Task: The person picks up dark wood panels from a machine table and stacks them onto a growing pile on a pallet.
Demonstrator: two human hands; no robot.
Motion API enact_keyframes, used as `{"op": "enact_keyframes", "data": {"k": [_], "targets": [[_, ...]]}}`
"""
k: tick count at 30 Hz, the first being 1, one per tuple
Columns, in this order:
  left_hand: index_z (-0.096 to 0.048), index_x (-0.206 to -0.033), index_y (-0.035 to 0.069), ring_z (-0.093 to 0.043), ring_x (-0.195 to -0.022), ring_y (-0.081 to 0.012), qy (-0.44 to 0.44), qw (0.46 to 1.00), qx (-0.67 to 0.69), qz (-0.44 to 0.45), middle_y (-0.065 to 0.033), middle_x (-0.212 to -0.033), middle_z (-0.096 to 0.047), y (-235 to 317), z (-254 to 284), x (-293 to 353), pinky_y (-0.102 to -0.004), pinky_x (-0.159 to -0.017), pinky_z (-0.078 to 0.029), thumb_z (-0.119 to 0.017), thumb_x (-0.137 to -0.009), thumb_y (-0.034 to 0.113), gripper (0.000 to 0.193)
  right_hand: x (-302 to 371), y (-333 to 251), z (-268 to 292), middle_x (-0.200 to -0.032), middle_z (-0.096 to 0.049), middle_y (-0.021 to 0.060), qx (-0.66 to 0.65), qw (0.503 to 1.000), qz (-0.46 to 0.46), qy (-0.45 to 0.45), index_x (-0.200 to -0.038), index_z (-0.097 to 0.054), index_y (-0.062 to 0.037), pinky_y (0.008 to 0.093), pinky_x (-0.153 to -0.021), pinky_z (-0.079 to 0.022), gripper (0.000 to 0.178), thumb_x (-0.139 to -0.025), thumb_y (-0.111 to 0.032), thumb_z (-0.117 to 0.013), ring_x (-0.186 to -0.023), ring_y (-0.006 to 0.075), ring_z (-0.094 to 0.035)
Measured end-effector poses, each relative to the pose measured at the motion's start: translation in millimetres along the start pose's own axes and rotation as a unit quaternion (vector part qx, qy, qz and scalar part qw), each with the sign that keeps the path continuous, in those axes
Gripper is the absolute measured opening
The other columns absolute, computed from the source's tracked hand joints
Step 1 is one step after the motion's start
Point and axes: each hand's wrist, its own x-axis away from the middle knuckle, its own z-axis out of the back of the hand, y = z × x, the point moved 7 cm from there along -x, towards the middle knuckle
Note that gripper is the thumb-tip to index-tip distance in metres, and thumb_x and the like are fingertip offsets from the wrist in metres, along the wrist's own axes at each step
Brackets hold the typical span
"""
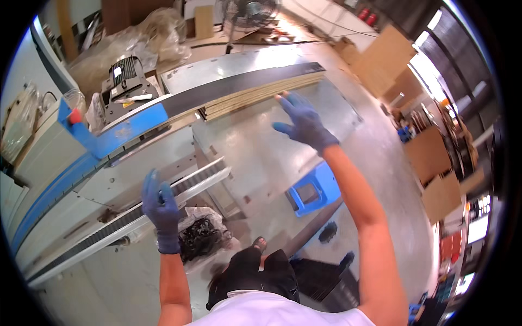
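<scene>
Both my hands wear blue-grey gloves. My right hand [305, 124] is raised, fingers spread, beside the near edge of a stack of long tan strips [261, 96] under a dark strip [244, 83]; its fingertips look close to that edge, but I cannot tell whether they touch. Nothing shows in it. My left hand [161, 212] is held up with thumb and fingers apart, holding nothing visible. It appears over or beside a long pale rail with a dark ribbed channel [119, 221]. Past that rail stands a white machine bed [141, 168] with a blue bracket [130, 127].
A blue plastic stool [329, 182] stands on the floor below my right forearm. By my feet lies a clear bag of black pieces [202, 236]. A motor [122, 79] sits beyond the blue bracket. Farther off are a fan [251, 13] and cardboard sheets [383, 60].
</scene>
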Motion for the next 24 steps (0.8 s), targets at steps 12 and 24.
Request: {"op": "enact_keyframes", "data": {"k": [12, 24], "targets": [[-0.059, -0.107, -0.002, -0.06, -0.096, -0.0304, 0.134, 0.928, -0.191, 0.289, -0.0153, -0.107, -0.063, 68.6, -131.9, 28.9, -0.0385, -0.087, -0.046, -0.052, -0.085, -0.002, 0.023, -177.7, 238.0, -45.9, -0.115, -0.052, 0.0152, 0.009, 0.924, 0.286, -0.252, -0.128, -0.045, -0.0062, 0.0414, -0.095, -0.037, 0.084, -0.06, -0.044, -0.076, -0.111, 0.0332, -0.047], [-0.059, -0.109, 0.003, -0.054, -0.11, -0.0338, 0.089, 0.929, -0.113, 0.341, -0.015, -0.111, -0.061, 241.7, -285.3, -55.3, -0.0432, -0.1, -0.038, -0.057, -0.078, 0.0, 0.03, -229.6, 445.7, 28.9, -0.119, -0.052, 0.0194, 0.12, 0.883, 0.152, -0.428, -0.131, -0.042, -0.0029, 0.0434, -0.098, -0.037, 0.094, -0.054, -0.042, -0.08, -0.115, 0.0351, -0.047]]}}
